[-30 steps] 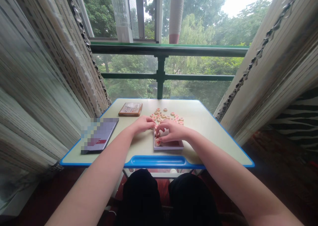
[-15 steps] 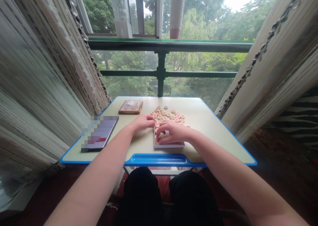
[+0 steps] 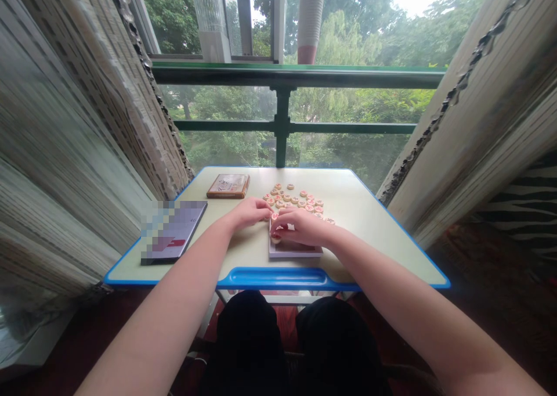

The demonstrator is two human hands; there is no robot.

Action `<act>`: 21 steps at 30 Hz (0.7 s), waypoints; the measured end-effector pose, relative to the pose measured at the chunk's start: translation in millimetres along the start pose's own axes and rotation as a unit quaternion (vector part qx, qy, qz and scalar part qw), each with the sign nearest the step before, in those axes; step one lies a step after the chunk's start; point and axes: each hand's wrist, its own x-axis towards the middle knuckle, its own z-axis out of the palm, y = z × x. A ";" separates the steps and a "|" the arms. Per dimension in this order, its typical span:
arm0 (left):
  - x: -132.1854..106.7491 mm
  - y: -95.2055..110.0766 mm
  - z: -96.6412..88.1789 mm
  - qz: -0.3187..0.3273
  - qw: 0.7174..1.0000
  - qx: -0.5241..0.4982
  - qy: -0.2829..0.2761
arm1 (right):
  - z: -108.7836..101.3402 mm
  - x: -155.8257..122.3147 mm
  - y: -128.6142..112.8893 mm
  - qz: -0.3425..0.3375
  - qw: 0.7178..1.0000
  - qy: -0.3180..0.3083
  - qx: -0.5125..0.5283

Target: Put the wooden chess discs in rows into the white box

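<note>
Where the cream-coloured worktop [image 3: 369, 233] with its blue rim stands against the window, both bare forearms stretch forward and the hands meet near its middle. The right hand [image 3: 303, 226] lies over the far left part of a shallow rectangular tray [image 3: 300, 249] with a pale frame and a dark red lining, which sits on the worktop just behind the blue handle recess at the near edge. Its fingers are bent down and drawn together over the tray's far left corner. One round pale wooden piece [image 3: 275, 240] with a red mark shows just below the fingertips, but whether the fingers pinch a piece cannot be told, since the back of the hand hides them.

The left hand [image 3: 249, 212] rests palm down on the worktop just left of the tray's far corner. Its fingers are loosely curled, with the tips towards another marked round piece [image 3: 275, 216] lying between the two hands; whether they touch it cannot be told.

Beyond the hands, a loose scatter of round wooden game pieces [image 3: 296, 200] with red marks lies flat on the worktop, near the tray's far edge. Farther left lies a flat brown rectangular box [image 3: 228, 186] with pale print. A dark rectangular tablet [image 3: 173, 231], partly blurred, lies at the left edge, well apart from the tray. A green metal railing [image 3: 282, 76] crosses the window behind.
</note>
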 end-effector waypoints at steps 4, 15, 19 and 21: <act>-0.6 0.7 -0.1 0.002 1.000 -0.002 -0.001 | -3.9 -1.1 -3.2 -0.004 1.000 -0.023 0.007; -2.5 2.6 -0.4 0.011 1.000 0.003 -0.005 | -4.4 -1.0 1.3 0.003 1.000 -0.012 0.003; -0.4 -2.1 -2.3 0.019 0.999 0.003 -0.025 | -11.1 -3.6 5.1 0.036 0.999 0.012 -0.020; -0.2 -4.3 -3.9 0.024 0.999 -0.006 -0.048 | -11.9 -3.9 6.6 0.053 0.998 0.017 -0.038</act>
